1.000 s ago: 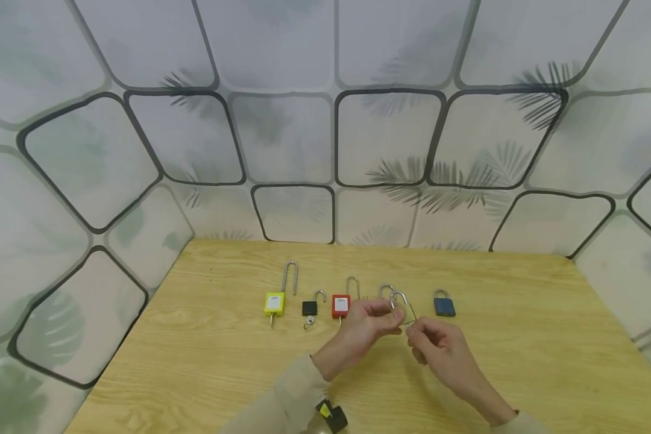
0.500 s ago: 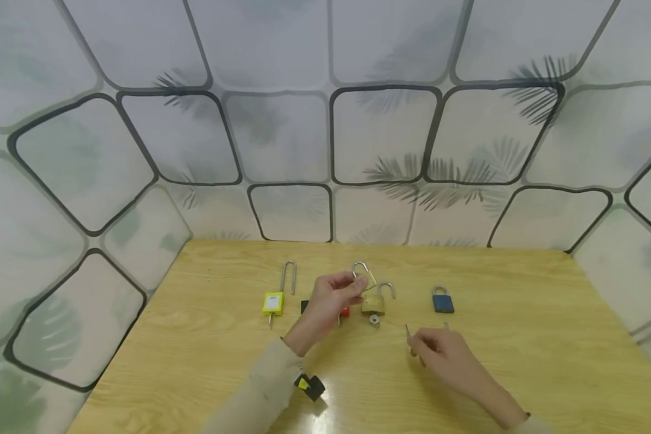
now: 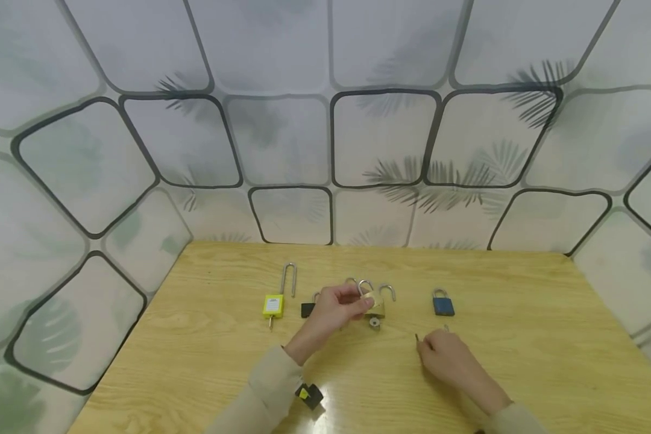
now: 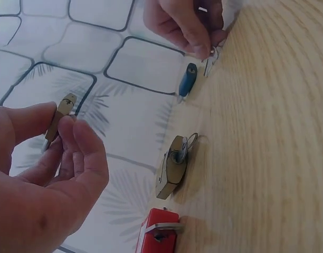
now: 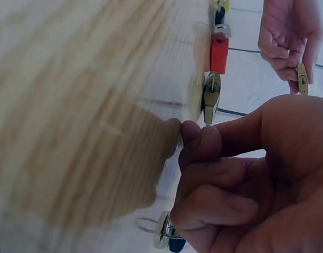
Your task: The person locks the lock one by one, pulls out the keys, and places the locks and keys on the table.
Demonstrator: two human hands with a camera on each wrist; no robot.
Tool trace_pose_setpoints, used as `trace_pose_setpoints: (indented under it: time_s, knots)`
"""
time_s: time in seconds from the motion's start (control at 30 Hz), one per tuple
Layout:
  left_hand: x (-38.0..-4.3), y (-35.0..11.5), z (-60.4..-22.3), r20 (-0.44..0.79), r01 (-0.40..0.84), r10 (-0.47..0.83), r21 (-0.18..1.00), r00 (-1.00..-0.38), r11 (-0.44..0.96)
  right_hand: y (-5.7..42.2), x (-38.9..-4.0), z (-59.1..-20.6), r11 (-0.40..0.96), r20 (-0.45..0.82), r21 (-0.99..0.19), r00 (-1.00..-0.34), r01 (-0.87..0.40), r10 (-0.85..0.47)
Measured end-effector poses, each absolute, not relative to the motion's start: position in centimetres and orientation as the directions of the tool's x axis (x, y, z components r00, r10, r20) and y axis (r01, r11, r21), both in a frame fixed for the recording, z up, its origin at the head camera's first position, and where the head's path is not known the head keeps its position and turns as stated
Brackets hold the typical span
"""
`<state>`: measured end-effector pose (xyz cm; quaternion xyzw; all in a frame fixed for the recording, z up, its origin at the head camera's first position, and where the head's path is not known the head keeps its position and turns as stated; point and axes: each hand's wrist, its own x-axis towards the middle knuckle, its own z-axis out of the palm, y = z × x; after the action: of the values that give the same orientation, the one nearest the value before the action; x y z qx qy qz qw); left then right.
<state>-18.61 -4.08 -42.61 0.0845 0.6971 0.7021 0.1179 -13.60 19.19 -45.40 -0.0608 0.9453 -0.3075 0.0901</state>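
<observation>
My left hand (image 3: 333, 313) pinches a small brass padlock (image 4: 61, 116) between thumb and fingertips, its shackle sprung up. It is held above the table, in front of a larger brass padlock (image 3: 377, 308) that has a key in it. Low over the tabletop at the right, my right hand (image 3: 447, 358) has curled fingers and pinches a small key (image 5: 179, 138) by the thumb. A second key (image 3: 446, 327) shows just beyond this hand; whether it is held cannot be told. A blue padlock (image 3: 443, 304) with its shackle down lies farther back.
A yellow padlock (image 3: 273, 306) with a long shackle and a black padlock (image 3: 307, 310) lie left on the wooden table (image 3: 206, 361). The red padlock (image 4: 159, 232) is mostly behind my left hand. Another black padlock (image 3: 310, 396) lies near the front.
My hands were together at the small padlock and have parted. The left went left with the padlock, then slightly lower. The right drew away with the key and came down toward the table.
</observation>
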Motion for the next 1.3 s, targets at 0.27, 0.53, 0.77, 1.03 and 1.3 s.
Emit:
trace_pose_setpoints:
  time_s: [0.27, 0.53, 0.77, 1.03, 1.3]
  knots:
    - [-18.6, -4.1, -42.8, -0.055, -0.054, 0.286, 0.998, -0.957, 0.011, 18.7, -14.5, -45.5, 0.836, -0.156, -0.546, -0.974, -0.054, -0.165]
    - [-18.0, -3.6, -42.3, -0.06, -0.039, 0.291, 0.996, -0.955, 0.076, 18.6, -14.7, -45.4, 0.847, -0.159, -0.529, -0.976, -0.046, -0.152]
    - [-18.3, -3.5, -43.3, -0.066, -0.032, 0.308, 0.993, -0.949, 0.115, 18.6, -14.7, -45.1, 0.841, -0.148, -0.539, -0.977, -0.05, -0.153]
    - [-19.1, -1.8, -43.9, 0.037, 0.125, 0.313, 0.956, -0.949, 0.264, 20.3, -14.6, -43.2, 0.805, -0.055, -0.578, -0.977, -0.136, -0.205]
    - [-20.8, 0.9, -44.1, 0.092, 0.28, 0.365, 0.816, -0.926, 0.505, 22.6, -14.4, -40.9, 0.789, -0.032, -0.6, -0.981, -0.133, -0.19]
